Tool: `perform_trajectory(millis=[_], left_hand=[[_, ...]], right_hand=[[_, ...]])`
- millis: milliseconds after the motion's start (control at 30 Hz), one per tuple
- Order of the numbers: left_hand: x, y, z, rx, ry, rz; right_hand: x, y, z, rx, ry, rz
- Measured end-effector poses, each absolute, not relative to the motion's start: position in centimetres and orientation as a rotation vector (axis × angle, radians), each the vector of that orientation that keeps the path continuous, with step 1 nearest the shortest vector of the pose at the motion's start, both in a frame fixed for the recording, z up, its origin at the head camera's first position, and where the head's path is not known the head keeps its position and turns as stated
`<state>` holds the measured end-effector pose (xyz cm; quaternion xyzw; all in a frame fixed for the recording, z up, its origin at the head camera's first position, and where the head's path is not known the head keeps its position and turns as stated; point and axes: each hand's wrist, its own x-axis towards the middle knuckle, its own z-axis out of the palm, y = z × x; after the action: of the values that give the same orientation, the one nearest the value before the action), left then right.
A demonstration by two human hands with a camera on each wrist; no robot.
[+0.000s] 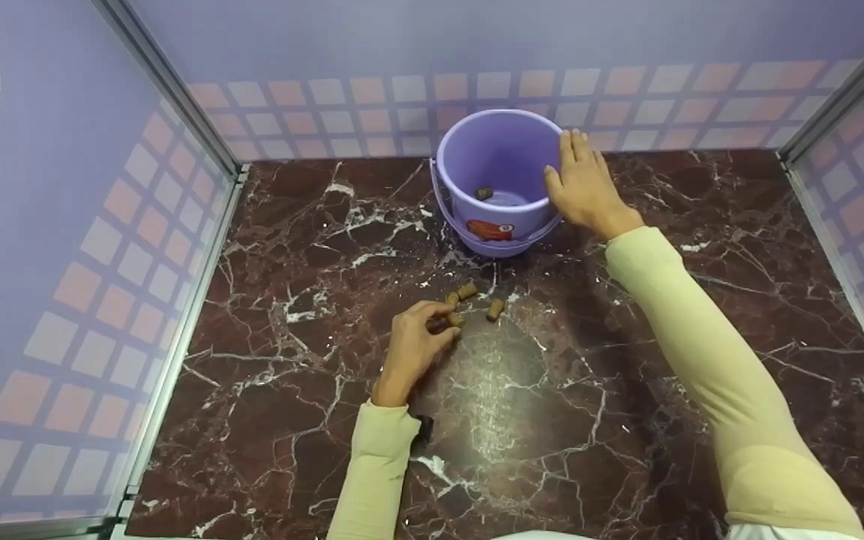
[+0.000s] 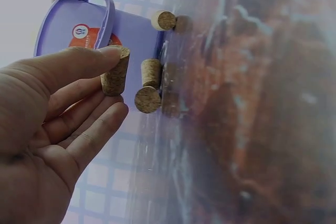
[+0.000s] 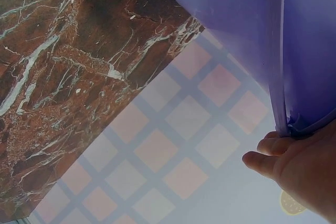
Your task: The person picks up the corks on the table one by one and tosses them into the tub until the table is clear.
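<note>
My left hand point(image 1: 421, 341) pinches a cork point(image 2: 115, 72) between thumb and fingers, low over the dark marbled table. Two more corks point(image 1: 467, 290) lie close together just beyond the fingertips, and another cork point(image 1: 496, 310) is a little to the right. A purple bucket point(image 1: 511, 225) stands upright behind them, its handle hanging down at the front. Inside, one cork point(image 1: 484, 193) rests on the bottom. My right hand point(image 1: 586, 187) holds the bucket's right rim, thumb at the inner side and fingers outside, beside the handle joint in the right wrist view.
The marbled table point(image 1: 289, 390) spreads out around the bucket. Behind it rises a purple wall point(image 1: 372, 45) with pink and white squares, close to the bucket's back. Similar panels with metal edging point(image 1: 199, 262) bound the left and right sides.
</note>
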<state>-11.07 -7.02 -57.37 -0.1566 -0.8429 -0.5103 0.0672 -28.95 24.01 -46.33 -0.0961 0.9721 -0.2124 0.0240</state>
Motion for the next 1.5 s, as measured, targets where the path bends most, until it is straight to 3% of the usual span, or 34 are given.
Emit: perform_trajectory(millis=[1500], left_hand=[[-15.4,-6.4,-52.4,-0.591,-2.389,-1.411]], right_hand=[[-28.9,23.9,-46.3,-0.305,3.021,-0.659]])
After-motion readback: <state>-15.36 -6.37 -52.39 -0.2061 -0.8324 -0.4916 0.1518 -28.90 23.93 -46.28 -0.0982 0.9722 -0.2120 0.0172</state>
